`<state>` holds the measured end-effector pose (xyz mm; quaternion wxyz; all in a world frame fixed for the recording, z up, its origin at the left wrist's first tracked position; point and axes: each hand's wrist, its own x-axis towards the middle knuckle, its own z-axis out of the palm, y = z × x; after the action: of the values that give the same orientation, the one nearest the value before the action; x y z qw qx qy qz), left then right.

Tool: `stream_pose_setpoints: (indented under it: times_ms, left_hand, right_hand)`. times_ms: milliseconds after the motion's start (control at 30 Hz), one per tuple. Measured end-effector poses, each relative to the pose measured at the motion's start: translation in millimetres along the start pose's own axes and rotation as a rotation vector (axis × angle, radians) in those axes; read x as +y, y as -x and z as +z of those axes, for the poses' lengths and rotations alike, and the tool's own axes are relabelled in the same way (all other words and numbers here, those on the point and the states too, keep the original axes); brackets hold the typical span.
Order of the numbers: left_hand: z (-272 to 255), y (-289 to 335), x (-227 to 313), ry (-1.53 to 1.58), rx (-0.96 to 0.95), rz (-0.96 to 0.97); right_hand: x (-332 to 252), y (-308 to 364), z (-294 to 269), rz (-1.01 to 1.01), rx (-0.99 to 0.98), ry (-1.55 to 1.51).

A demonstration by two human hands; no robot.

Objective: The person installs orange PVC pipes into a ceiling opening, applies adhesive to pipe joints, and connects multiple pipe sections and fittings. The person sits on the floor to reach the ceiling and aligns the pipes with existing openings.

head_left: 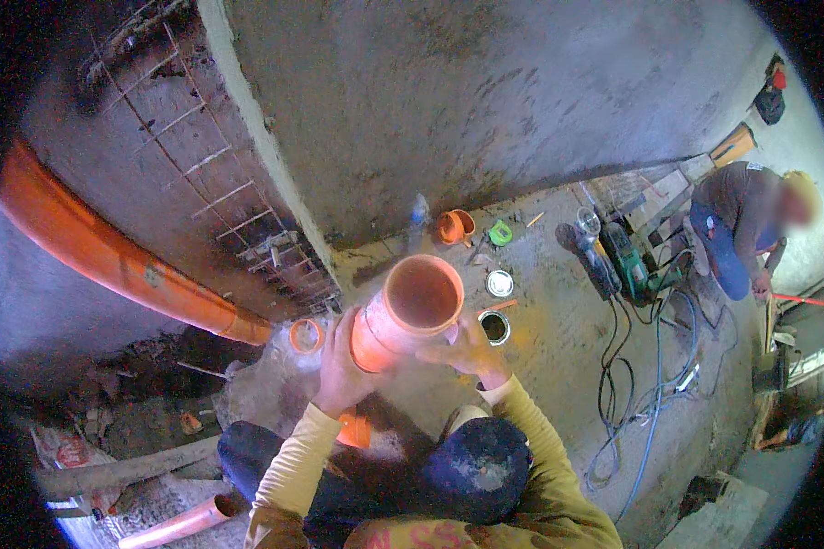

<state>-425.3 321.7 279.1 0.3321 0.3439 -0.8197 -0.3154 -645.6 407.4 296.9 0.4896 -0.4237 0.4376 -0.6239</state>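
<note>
Item one: orange plastic pipe piece with a wide round mouth (397, 332), raised at the centre of the frame; I see the left hand (341, 371) closed round its left side; right hand (479, 352) at its right below the rim, fingers extended, whether gripping I cannot tell; done, as I judge it: small metal tin with dark contents (493, 328), right of centre, stands open; left, as I judge it: the piece remains apart from the long orange plastic pipe (119, 252), left of frame; orange plastic fittings (449, 229), upper middle, lie unused.
</note>
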Motion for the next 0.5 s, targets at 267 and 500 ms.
stream_pose_setpoints:
  times_ms: [267, 500]
  left_hand:
    - [7.0, 13.5, -2.9, 0.298, -0.092, -0.239]
    - [26.6, 24.0, -2.0, 0.470, -0.161, -0.590]
  right_hand:
    - [31.6, -4.7, 2.3, 0.032, 0.017, -0.068]
    - [57.2, 11.4, 10.1, 0.127, 0.155, 0.074]
